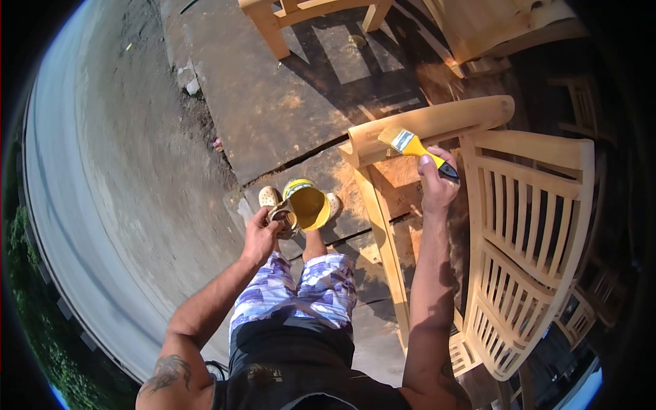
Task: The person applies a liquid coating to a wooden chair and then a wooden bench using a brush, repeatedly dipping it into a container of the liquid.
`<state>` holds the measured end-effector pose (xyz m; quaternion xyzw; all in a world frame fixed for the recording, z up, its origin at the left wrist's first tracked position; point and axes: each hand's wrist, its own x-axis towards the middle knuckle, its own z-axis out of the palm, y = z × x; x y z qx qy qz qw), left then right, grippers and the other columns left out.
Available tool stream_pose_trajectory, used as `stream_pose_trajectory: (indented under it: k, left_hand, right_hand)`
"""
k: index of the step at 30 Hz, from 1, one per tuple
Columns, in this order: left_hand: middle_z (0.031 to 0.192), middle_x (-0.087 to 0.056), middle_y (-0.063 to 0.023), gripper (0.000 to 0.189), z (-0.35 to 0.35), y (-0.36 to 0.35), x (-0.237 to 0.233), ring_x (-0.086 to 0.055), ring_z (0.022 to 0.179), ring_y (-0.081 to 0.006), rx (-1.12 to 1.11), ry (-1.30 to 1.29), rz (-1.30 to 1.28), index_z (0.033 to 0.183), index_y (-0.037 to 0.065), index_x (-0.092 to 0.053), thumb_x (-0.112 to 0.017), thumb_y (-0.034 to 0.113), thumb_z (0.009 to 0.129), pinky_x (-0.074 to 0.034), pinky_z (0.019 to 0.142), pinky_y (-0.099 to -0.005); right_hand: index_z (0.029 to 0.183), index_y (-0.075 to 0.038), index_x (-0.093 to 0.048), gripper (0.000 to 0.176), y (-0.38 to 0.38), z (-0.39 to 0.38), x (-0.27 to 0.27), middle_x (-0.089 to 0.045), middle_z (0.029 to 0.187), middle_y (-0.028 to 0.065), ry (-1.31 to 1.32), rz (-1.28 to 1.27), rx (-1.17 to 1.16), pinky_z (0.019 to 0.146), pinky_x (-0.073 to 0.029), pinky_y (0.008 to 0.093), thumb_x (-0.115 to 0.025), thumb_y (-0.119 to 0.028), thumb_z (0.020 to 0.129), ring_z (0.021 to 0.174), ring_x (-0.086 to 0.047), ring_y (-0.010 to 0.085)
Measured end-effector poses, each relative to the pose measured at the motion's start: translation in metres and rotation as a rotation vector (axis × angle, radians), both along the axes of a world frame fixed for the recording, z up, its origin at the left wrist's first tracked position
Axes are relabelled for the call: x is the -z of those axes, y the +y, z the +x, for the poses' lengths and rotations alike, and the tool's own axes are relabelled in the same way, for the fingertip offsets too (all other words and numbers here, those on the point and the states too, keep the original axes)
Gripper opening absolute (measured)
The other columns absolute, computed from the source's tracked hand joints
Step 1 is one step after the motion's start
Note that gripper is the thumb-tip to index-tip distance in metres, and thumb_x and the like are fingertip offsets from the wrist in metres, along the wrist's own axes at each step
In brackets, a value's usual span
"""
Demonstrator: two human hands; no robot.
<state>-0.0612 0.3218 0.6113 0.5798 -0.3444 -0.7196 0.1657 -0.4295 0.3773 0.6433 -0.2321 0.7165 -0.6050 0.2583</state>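
My right hand (437,181) is closed around the handle of a flat paintbrush (420,148), yellow with a black end. Its pale bristles point left and overlap the broad curved armrest (437,123) of a bare wooden bench. My left hand (261,236) is closed at the side of a yellow paint can (309,206), which is held over my feet. Yellow-brown liquid shows inside the can. A stained, ring-shaped piece (283,219) lies between my fingers and the can, partly hidden by the hand.
The bench's slatted back (523,205) rises at my right, and its front rail (383,246) runs beside my legs. Another wooden seat (314,14) stands ahead, with more wooden furniture (499,27) at the upper right. Stained concrete slabs (253,89) lie underfoot; a road (75,205) curves along the left.
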Motion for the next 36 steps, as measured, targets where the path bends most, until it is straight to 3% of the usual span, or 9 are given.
stream_pose_trajectory:
  k: [4,9,12,18,25,29,32,34,36]
  left_hand:
    - [0.095,-0.069,-0.0085,0.026,0.006,0.005,0.006,-0.068,0.081,-0.0169,-0.034,0.002,-0.003,0.11,-0.002,-0.061,-0.052,-0.007,0.086,-0.058,0.072,-0.0319]
    - [0.096,-0.069,-0.0077,0.023,0.015,0.009,0.012,-0.068,0.084,-0.0166,-0.043,-0.006,0.038,0.109,-0.001,-0.061,-0.057,-0.005,0.087,-0.058,0.074,-0.032]
    - [0.096,-0.07,-0.0074,0.021,0.017,0.013,0.011,-0.068,0.085,-0.0163,-0.071,0.01,0.053,0.108,-0.001,-0.061,-0.06,-0.005,0.088,-0.058,0.076,-0.0319]
    - [0.095,-0.069,-0.0062,0.02,0.026,0.018,0.015,-0.068,0.084,-0.0157,-0.103,-0.014,0.045,0.107,0.0,-0.062,-0.059,-0.005,0.088,-0.057,0.076,-0.0307]
    - [0.094,-0.068,-0.0039,0.02,0.025,0.018,0.018,-0.065,0.082,-0.0128,-0.155,-0.04,0.071,0.108,0.001,-0.062,-0.058,-0.005,0.089,-0.055,0.077,-0.0291]
    - [0.094,-0.068,-0.0038,0.02,0.025,0.015,0.014,-0.066,0.083,-0.0132,-0.133,-0.04,0.064,0.109,0.001,-0.062,-0.058,-0.004,0.089,-0.055,0.078,-0.0292]
    - [0.095,-0.068,-0.0041,0.02,0.025,0.012,0.009,-0.066,0.083,-0.0138,-0.142,-0.042,0.042,0.11,0.001,-0.062,-0.059,-0.004,0.09,-0.056,0.078,-0.03]
    - [0.095,-0.068,-0.0044,0.021,0.028,0.015,0.012,-0.067,0.084,-0.0143,-0.156,-0.056,0.033,0.11,0.0,-0.062,-0.059,-0.003,0.09,-0.056,0.078,-0.0304]
    - [0.095,-0.068,-0.0047,0.021,0.03,0.015,0.016,-0.067,0.084,-0.0146,-0.156,-0.034,0.037,0.11,0.0,-0.062,-0.059,-0.003,0.09,-0.056,0.078,-0.0304]
  right_hand:
    - [0.104,-0.002,-0.069,0.027,-0.047,-0.028,-0.004,-0.063,0.077,0.0013,-0.01,0.12,-0.177,0.064,-0.049,0.023,-0.067,-0.028,0.096,0.069,-0.058,0.0079]
    - [0.095,-0.006,-0.067,0.029,-0.127,-0.054,0.02,-0.057,0.07,-0.0028,-0.029,0.368,-0.374,0.051,-0.041,0.0209,-0.066,-0.035,0.096,0.057,-0.051,0.0056]
    - [0.09,0.0,-0.07,0.043,-0.167,-0.067,0.044,-0.065,0.072,0.0047,-0.058,0.535,-0.491,0.057,-0.049,0.0262,-0.068,-0.043,0.091,0.063,-0.06,0.0106]
    - [0.09,0.005,-0.069,0.05,-0.202,-0.082,0.055,-0.07,0.076,0.0139,0.318,0.876,-0.647,0.067,-0.054,0.0348,-0.066,-0.044,0.086,0.07,-0.068,0.0218]
    - [0.074,-0.003,-0.067,0.043,-0.238,-0.065,0.045,-0.063,0.063,0.0058,0.201,0.736,-0.675,0.059,-0.047,0.0328,-0.066,-0.045,0.086,0.059,-0.059,0.0149]
    - [0.1,0.004,-0.072,0.05,-0.238,-0.038,0.058,-0.073,0.092,0.0186,0.343,1.055,-0.852,0.075,-0.055,0.0379,-0.06,-0.043,0.088,0.085,-0.071,0.0273]
    - [0.103,0.006,-0.071,0.053,-0.252,-0.083,0.105,-0.072,0.1,0.0238,0.71,0.97,-0.915,0.083,-0.055,0.0414,-0.058,-0.043,0.088,0.096,-0.071,0.0332]
    - [0.104,0.008,-0.071,0.055,-0.264,-0.069,0.051,-0.071,0.107,0.0271,0.602,0.982,-0.786,0.09,-0.053,0.0436,-0.057,-0.043,0.087,0.105,-0.069,0.037]
    - [0.083,0.002,-0.072,0.046,-0.271,-0.064,0.06,-0.072,0.083,0.0211,0.675,0.799,-0.71,0.076,-0.053,0.0428,-0.06,-0.042,0.085,0.082,-0.071,0.0332]
